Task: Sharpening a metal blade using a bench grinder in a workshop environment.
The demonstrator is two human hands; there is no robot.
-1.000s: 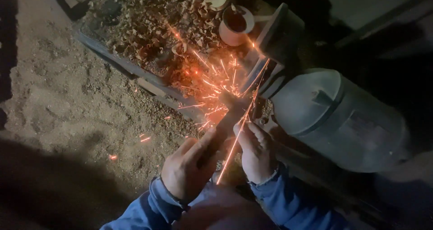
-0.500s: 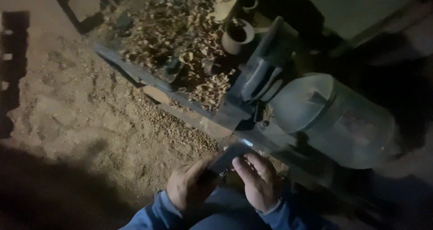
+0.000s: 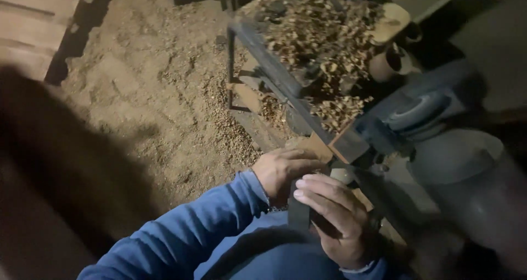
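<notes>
I hold a dark flat metal piece (image 3: pixel 299 211) close to my lap, below the grinder (image 3: pixel 439 148). My right hand (image 3: pixel 335 219) has its fingers wrapped around it; my left hand (image 3: pixel 285 170) grips its upper end. It looks stiff, fairly heavy and likely sharp-edged, best held by its flat sides. The metal tray (image 3: pixel 263 55) beyond is heaped with wood shavings (image 3: pixel 324 33).

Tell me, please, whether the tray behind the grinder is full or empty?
Full: the tray is heaped with wood shavings right up over its rim, and more lie scattered on the floor below it.
</notes>
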